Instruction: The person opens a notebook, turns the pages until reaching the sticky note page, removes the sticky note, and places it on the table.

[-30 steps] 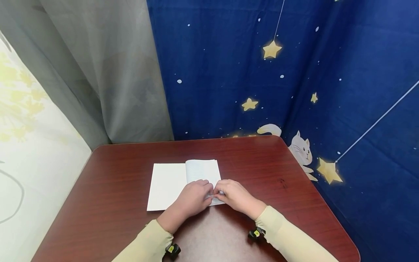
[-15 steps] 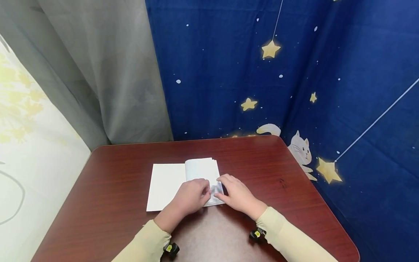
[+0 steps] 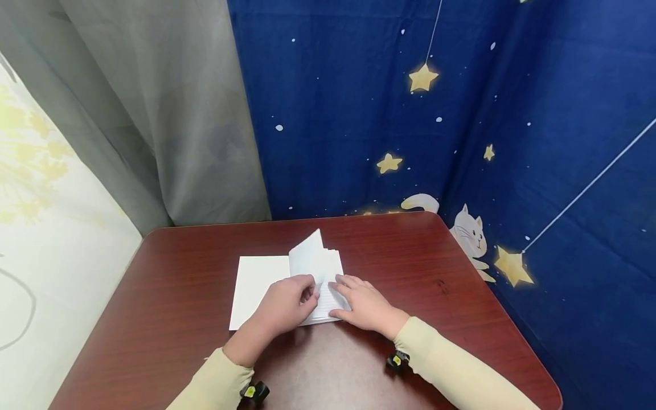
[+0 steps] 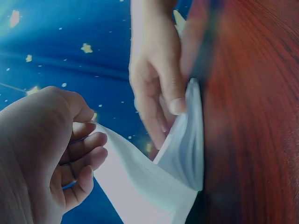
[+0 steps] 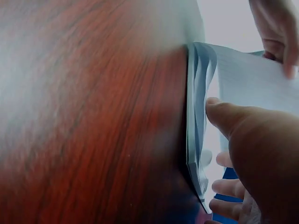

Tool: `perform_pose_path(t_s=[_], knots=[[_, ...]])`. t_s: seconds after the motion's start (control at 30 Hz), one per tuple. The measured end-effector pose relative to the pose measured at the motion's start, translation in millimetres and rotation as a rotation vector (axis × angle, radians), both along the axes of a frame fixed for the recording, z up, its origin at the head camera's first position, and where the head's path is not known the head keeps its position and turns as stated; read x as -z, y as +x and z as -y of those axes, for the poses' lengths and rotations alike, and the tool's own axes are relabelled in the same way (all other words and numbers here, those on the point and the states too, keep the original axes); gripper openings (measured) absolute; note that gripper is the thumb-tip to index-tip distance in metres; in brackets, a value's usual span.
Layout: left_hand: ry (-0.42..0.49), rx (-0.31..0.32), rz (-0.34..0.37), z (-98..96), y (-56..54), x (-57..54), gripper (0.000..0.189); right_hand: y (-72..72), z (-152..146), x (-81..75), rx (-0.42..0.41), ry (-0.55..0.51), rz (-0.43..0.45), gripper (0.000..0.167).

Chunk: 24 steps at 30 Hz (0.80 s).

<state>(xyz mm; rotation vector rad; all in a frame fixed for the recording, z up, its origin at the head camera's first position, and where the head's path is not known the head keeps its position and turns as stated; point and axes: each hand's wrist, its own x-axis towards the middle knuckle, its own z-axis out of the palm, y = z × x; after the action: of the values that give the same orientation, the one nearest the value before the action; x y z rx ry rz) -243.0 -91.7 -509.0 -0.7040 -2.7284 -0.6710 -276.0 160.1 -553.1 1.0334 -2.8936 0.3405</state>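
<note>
A notebook (image 3: pixel 258 285) lies open on the table, its left side blank white and its right side a stack of lined pages (image 3: pixel 332 263). My left hand (image 3: pixel 283 304) pinches one page (image 3: pixel 307 256) between thumb and forefinger. That page stands raised and bends over toward the left, as the left wrist view shows of the lifted page (image 4: pixel 135 182). My right hand (image 3: pixel 365 304) rests at the right edge of the stack with fingers spread and relaxed. From the right wrist view, its thumb (image 5: pixel 224 112) touches the slightly fanned page edges (image 5: pixel 201 102).
The reddish-brown wooden table (image 3: pixel 179 273) has rounded corners. Behind it hang a grey curtain (image 3: pixel 205 114) and a blue curtain (image 3: pixel 348 114) with stars. Small black devices sit at both wrists, such as the left wrist device (image 3: pixel 254 393).
My left hand has moved left with a page, which has risen off the stack. The right hand has let go of the page edge and spread its fingers over the right side.
</note>
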Motion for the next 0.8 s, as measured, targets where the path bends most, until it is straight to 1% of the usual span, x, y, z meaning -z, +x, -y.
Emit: perform_pose_path(t_s=[0.1,0.2,0.4,0.63,0.8], knots=[[0.057,-0.03,0.074,8.5,3.3,-6.3,0.019,-1.4,1.5,-0.6,-0.008,0.019,0.005,0.074],[0.092,-0.053,0.108,17.3,6.5,-11.4,0.017,-1.3,2.5,-0.6,-0.021,0.029,0.017,0.075],[0.098,-0.079,0.101,36.3,13.2,-19.0,0.019,0.0,2.4,1.7,-0.024,0.062,0.031,0.073],[0.087,-0.115,0.088,58.3,19.5,-27.0,0.033,-1.0,1.1,6.2,-0.007,0.057,0.042,0.076],[0.077,-0.148,0.088,70.9,25.1,-30.0,0.041,-1.5,1.1,8.1,-0.009,0.046,0.039,0.075]])
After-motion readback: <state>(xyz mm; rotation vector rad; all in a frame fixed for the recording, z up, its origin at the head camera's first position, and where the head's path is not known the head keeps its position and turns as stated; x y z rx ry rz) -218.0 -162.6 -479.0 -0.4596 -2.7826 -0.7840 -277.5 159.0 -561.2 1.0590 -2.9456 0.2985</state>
